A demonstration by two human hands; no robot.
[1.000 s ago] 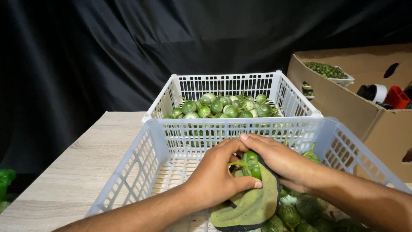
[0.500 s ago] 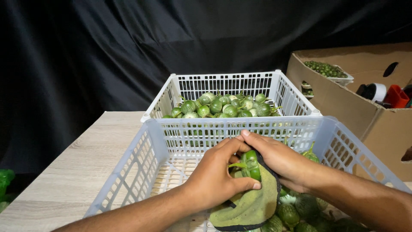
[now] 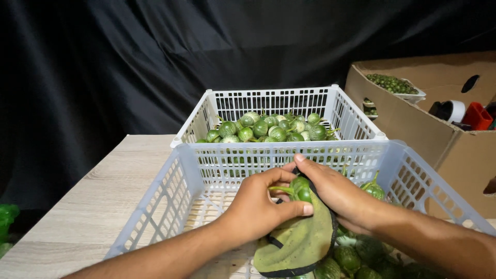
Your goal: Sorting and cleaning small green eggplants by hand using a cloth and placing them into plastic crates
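Observation:
Both my hands are inside the near white plastic basket [image 3: 155,206]. My left hand [image 3: 258,209] pinches a small round green eggplant [image 3: 300,189] by its stem side. My right hand [image 3: 338,196] cups that eggplant from behind with an olive-green cloth [image 3: 299,240] that has a black edge; the cloth hangs down below the hands. More green eggplants [image 3: 356,256] lie in the basket's right part, one [image 3: 374,189] just beyond my right hand.
A second white basket [image 3: 351,116] behind holds several round green eggplants [image 3: 271,129]. A cardboard box [image 3: 413,124] at the right holds a tray of small green items [image 3: 393,83], a white roll and a red object. Wooden tabletop [image 3: 93,201] at left; black cloth backdrop.

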